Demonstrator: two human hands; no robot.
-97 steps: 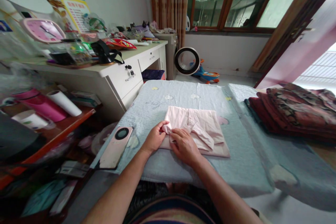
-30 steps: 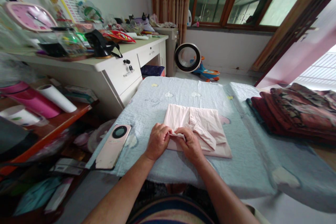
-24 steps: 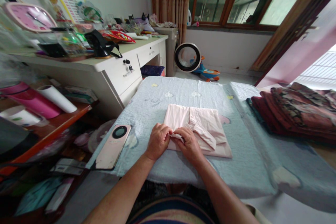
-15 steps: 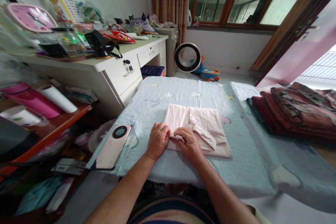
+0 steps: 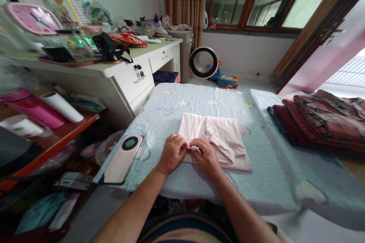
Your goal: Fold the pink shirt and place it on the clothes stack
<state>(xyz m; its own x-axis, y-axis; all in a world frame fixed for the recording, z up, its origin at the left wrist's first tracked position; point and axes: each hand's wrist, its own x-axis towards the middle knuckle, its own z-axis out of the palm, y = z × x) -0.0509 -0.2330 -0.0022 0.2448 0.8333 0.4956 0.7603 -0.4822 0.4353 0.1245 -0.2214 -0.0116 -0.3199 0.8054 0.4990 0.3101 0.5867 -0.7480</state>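
Observation:
A pale pink shirt (image 5: 225,131), folded into a rough rectangle, lies flat on a blue cloth-covered table (image 5: 273,182). Its button strip and a folded-over sleeve or cuff show near the middle. My left hand (image 5: 173,153) is closed at the near left edge of the shirt, fingertips pinching the fabric. Close beside it, my right hand (image 5: 204,155) pinches a small raised piece of the same fabric between thumb and fingers. The fingertips of both hands almost meet, and the bit of cloth between them is partly hidden.
A pink phone (image 5: 123,159) lies at the table's left edge. Folded dark red patterned cloths (image 5: 327,125) are stacked on the right. Beyond stand a cluttered white desk (image 5: 134,79) and a washing machine with its round door (image 5: 203,62) open. A shelf (image 5: 82,125) is at left.
My left hand has shifted slightly to the right, its fingertips closer to those of my right hand. The right hand and the shirt look nearly unchanged.

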